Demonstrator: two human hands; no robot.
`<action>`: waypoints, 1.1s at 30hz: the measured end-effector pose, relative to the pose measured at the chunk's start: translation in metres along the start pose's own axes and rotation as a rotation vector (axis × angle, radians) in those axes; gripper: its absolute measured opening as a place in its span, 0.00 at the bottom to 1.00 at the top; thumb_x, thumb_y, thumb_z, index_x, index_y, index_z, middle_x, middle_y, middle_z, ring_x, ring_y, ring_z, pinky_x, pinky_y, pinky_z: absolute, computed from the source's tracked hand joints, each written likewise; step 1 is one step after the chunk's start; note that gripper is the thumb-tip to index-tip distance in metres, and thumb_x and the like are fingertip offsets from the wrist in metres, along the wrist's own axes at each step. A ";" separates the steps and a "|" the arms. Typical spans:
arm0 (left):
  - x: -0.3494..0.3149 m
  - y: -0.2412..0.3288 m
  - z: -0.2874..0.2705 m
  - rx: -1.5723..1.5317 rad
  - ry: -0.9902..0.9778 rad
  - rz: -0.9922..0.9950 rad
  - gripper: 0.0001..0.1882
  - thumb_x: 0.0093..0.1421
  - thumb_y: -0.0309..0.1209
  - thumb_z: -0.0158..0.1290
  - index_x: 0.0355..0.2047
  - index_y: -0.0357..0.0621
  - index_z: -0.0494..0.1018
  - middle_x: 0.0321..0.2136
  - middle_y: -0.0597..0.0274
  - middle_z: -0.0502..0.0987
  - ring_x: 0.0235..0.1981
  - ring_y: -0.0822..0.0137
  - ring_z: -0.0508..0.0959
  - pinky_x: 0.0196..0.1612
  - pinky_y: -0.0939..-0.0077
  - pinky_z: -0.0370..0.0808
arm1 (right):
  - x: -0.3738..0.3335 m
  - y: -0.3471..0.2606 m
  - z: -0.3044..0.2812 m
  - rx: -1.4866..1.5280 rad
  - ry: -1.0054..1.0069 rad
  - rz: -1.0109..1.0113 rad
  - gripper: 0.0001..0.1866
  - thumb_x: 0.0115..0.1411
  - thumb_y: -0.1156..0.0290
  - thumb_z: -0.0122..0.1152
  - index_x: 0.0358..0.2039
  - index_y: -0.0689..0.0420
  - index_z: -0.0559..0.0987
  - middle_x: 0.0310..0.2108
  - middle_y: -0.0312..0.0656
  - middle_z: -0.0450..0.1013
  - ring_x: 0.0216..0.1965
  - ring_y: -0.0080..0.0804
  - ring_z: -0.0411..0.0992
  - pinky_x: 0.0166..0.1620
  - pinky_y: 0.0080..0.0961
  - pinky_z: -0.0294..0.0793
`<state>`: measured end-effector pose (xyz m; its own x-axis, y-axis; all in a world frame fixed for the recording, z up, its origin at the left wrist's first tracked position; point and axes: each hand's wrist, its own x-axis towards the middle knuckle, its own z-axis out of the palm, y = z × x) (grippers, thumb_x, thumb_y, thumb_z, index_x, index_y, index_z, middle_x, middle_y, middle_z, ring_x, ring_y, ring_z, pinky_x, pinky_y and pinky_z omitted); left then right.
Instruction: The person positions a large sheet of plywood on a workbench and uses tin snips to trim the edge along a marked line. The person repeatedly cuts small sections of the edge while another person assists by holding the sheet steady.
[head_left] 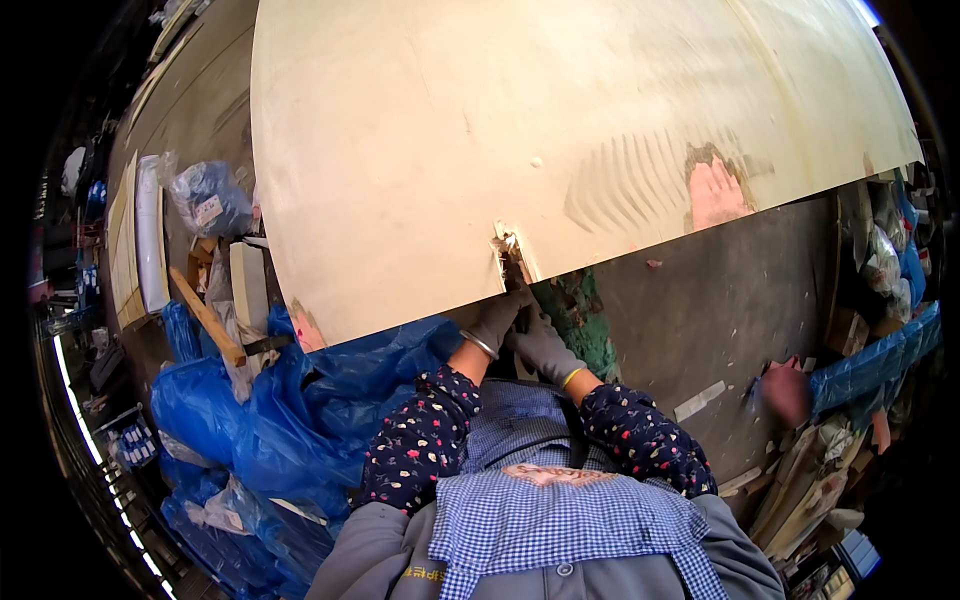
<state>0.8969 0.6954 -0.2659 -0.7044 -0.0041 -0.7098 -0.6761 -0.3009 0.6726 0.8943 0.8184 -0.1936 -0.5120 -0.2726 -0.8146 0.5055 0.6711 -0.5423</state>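
A large pale plywood sheet (400, 140) spreads out before me, its near edge running across the view. A splintered notch (511, 262) breaks that edge, with torn wood and a dark strip in it. My left hand (494, 320), in a grey glove, is closed right at the notch. Close beside it, my right hand (546, 350), also gloved, is closed too, its fingers against the left ones. What they grip is hidden between the gloves and under the sheet's edge. Pink and dark patches (716, 190) mark the sheet's right side.
Crumpled blue plastic sheeting (270, 400) lies at my left, near a wooden bar (207, 318) and a bagged bundle (212, 200). Under the sheet stands a green, worn support (582, 325). Right of me, a blue-wrapped bar (875, 350) juts out beside scrap wood (805, 490).
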 end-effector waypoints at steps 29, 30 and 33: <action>-0.049 -0.005 0.004 0.477 0.106 -0.087 0.23 0.58 0.40 0.59 0.49 0.39 0.71 0.39 0.61 0.77 0.38 0.68 0.75 0.40 0.72 0.73 | -0.020 0.058 0.008 1.691 -1.058 0.066 0.23 0.58 0.62 0.46 0.50 0.64 0.68 0.39 0.50 0.70 0.34 0.41 0.70 0.38 0.47 0.74; -0.047 -0.021 0.000 0.349 0.075 -0.096 0.24 0.58 0.41 0.59 0.50 0.39 0.71 0.39 0.61 0.76 0.38 0.68 0.75 0.41 0.73 0.73 | -0.014 0.074 0.005 1.466 -1.041 0.121 0.24 0.58 0.62 0.47 0.51 0.64 0.69 0.40 0.51 0.71 0.37 0.40 0.72 0.39 0.42 0.74; -0.072 -0.002 0.021 0.188 -0.062 -0.059 0.23 0.60 0.40 0.58 0.50 0.37 0.70 0.43 0.62 0.75 0.43 0.71 0.72 0.47 0.76 0.69 | -0.029 0.061 -0.006 0.405 -0.441 0.030 0.31 0.53 0.59 0.55 0.54 0.64 0.64 0.43 0.54 0.71 0.40 0.36 0.73 0.36 0.29 0.75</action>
<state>0.9442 0.7160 -0.2118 -0.6706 0.0689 -0.7386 -0.7407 -0.1160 0.6618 0.9355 0.8714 -0.2018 -0.2006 -0.5762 -0.7923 0.7844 0.3900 -0.4823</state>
